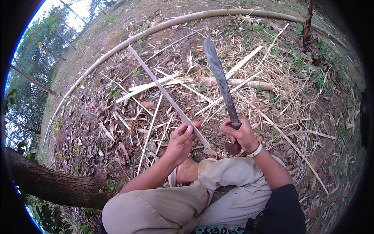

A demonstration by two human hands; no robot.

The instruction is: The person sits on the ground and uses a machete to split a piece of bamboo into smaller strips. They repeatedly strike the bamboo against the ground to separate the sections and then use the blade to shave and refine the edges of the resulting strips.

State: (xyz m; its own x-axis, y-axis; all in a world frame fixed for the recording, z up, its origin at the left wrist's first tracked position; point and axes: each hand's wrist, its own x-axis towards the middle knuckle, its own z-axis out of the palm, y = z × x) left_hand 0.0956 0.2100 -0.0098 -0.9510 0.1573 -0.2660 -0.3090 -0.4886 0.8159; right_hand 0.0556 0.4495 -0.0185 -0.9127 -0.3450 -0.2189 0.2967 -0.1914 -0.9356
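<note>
My left hand (pixel 184 141) is closed around the lower part of a long flat bamboo strip (pixel 159 86), which slants away up and to the left. In my right hand (pixel 241 134) is the dark wooden handle of a machete (pixel 221 78). Its long grey, mottled blade points up and away from me, apart from the strip. A beaded bracelet and a pale band circle my right wrist. Both hands are above my crossed legs (pixel 156 208), in beige trousers.
Split bamboo pieces (pixel 243 62) and a heap of thin shavings (pixel 288 89) lie on the leafy ground ahead. A short round pole (pixel 237 83) lies among them. Farther off, a long bamboo pole (pixel 171 24) curves across. A thick trunk (pixel 58 183) lies close on my left.
</note>
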